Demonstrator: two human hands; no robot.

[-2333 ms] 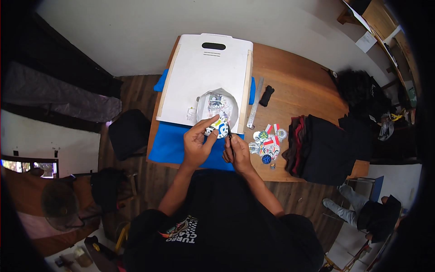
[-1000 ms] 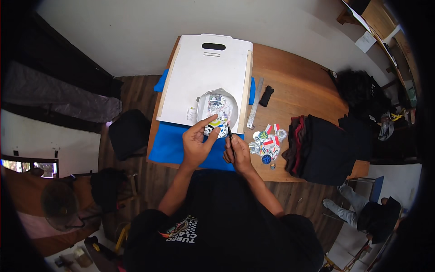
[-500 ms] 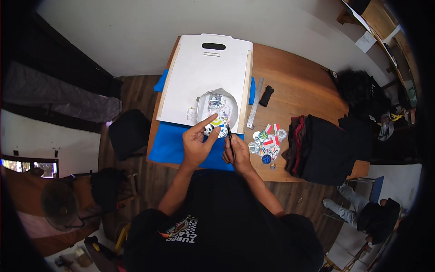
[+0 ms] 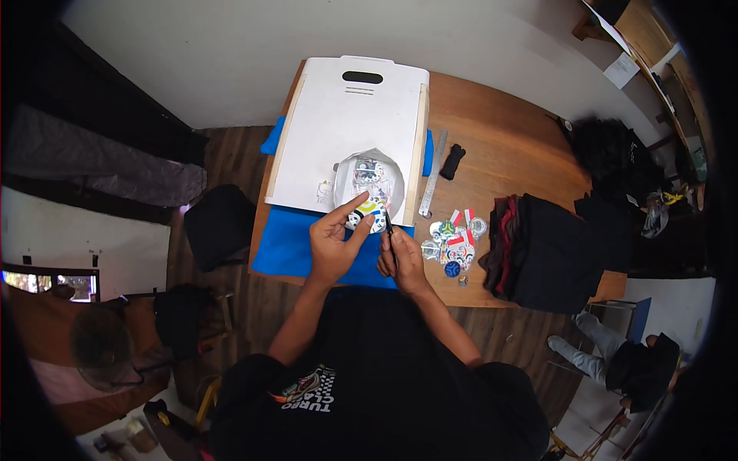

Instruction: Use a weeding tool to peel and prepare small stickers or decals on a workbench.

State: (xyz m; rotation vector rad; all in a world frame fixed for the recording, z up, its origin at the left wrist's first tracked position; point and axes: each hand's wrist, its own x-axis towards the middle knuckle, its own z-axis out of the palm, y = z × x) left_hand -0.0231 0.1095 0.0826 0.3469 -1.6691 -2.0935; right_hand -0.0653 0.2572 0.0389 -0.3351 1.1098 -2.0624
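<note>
My left hand (image 4: 332, 244) pinches a rounded sticker (image 4: 356, 223), white with yellow, black and blue printing, between thumb and fingers. In my right hand (image 4: 406, 263) is a slim pair of black scissors (image 4: 390, 227), their blades pointing away from me at the sticker's right edge. Whether the blades are parted is too small to tell. Just beyond my hands, a round white paper-like container (image 4: 393, 173) holds clear and printed scraps. To the right of my right hand lies a loose pile of cut stickers (image 4: 460, 250), some round, some red and white.
The container stands on a white board (image 4: 346, 123) with a handle slot, which lies over blue cloth (image 4: 280, 250). A steel ruler (image 4: 433, 177) and a black bundled item (image 4: 453, 161) lie right of it. Folded dark clothes (image 4: 553, 253) are stacked farther right. Another person's legs (image 4: 588, 353) show lower right.
Almost nothing differs. My hands, the sticker and the scissors keep the same place, with only a very slight shift of my right-hand fingers.
</note>
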